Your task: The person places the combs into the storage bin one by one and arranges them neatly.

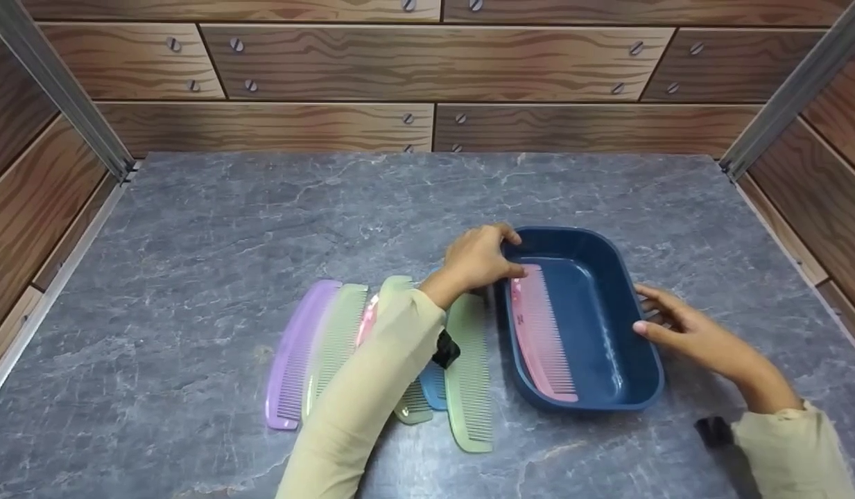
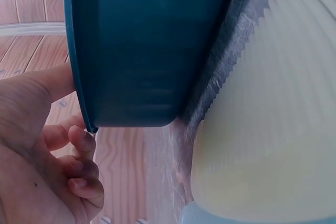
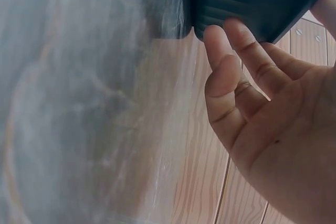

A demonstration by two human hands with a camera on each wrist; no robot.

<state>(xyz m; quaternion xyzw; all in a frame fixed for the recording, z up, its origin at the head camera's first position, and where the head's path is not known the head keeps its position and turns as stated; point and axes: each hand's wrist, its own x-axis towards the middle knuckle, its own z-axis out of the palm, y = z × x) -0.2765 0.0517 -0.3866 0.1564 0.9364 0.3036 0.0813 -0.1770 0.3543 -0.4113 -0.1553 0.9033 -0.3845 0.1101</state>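
A dark blue plastic tub [image 1: 593, 312] stands right of centre in the head view, with a pink comb [image 1: 545, 339] lying along its left inner side. My left hand [image 1: 479, 256] grips the tub's rim at the far left corner, thumb over the edge by the comb's end. On the opposite side, my right hand [image 1: 697, 336] holds the right wall, thumb at the rim. The right wrist view shows its fingers [image 3: 257, 56] against the outer wall. Beneath my left sleeve lie several combs, among them a purple comb [image 1: 288, 381] and a light green comb [image 1: 469, 381].
Partly covered by the left forearm are a blue comb [image 1: 434, 388], another pink comb [image 1: 366, 322] and more green combs. The grey marbled table [image 1: 261, 208] extends to wood-patterned walls [image 1: 434, 62] at the back and sides.
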